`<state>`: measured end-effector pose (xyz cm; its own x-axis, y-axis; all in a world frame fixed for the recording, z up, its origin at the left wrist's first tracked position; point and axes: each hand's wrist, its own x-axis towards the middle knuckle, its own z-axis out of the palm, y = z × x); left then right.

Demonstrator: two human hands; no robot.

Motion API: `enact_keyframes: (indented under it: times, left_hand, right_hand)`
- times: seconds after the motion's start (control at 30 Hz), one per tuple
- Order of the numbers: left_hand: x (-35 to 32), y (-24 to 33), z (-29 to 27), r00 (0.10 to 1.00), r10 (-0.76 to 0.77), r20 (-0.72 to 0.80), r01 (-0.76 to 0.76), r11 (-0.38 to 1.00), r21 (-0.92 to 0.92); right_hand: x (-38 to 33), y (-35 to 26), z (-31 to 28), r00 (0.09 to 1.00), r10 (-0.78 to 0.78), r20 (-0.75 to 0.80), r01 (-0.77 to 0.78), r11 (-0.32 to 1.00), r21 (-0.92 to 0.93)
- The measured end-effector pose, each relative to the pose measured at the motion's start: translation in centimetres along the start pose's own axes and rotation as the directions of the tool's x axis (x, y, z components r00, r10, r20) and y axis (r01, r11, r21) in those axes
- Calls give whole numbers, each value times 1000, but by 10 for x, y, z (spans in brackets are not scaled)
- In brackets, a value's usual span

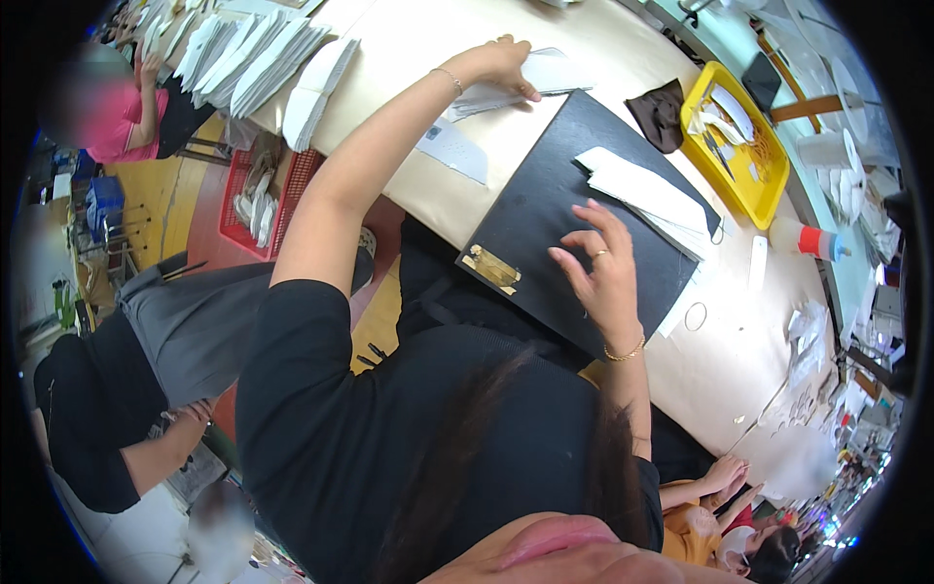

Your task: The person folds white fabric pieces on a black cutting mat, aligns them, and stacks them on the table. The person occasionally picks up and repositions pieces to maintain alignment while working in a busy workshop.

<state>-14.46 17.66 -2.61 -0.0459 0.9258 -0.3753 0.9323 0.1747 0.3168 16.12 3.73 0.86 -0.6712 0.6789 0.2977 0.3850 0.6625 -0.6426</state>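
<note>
Left hand point(504, 66) is reaching far out across the surface point(409, 58), palm down, fingers flattened and pressing on a thin stack of pale sheets point(506, 90); not gripping, just pinning them. A dark pen-like stick point(562, 92) is lying just beside that hand's thumb side, touching the sheet edge. A separate pale card point(454, 151) is sitting nearer the body from the left hand, under the forearm line. Right hand point(600, 273) is hovering over the black board point(574, 219), fingers spread and half curled, holding nothing; can't tell whether the fingertips are touching the board. Ring on one finger, bracelet on the wrist. A stack of white folded sheets point(642, 190) is lying on the board just beyond the right hand's fingertips, overhanging the board's far edge. A small gold-coloured label point(491, 268) is sitting on the board's near corner, to the left of the right hand. Further out past the white stack: a dark cloth point(660, 114), then a yellow tray point(769, 190) carrying scraps and small tools. A bottle with red band point(808, 239) is lying right of the tray, well apart from the right hand. A thin ring point(696, 315) is lying on the surface just right of the right wrist. Stacks of white sheets point(255, 58) are sitting fanned out well left of the left hand. Other people are sitting alongside, their hands clear of this work.
</note>
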Motion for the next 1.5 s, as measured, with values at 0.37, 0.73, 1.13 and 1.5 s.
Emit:
enact_keyframes:
  times: [0.37,0.73,1.13,1.5]
  left_hand:
    - [-60,-7,12,894,168,-416,-52,960,276]
    - [-70,-20,28,881,195,-431,-179,981,77]
    - [-77,-22,44,829,216,-515,-240,971,19]
    - [-64,-16,30,717,300,-629,-223,954,201]
  right_hand:
    - [25,-28,50,949,-187,253,169,981,92]
    - [78,2,13,997,-84,0,84,996,27]
    - [184,56,81,943,308,127,-331,818,471]
    - [38,96,-77,761,372,-532,-132,891,434]
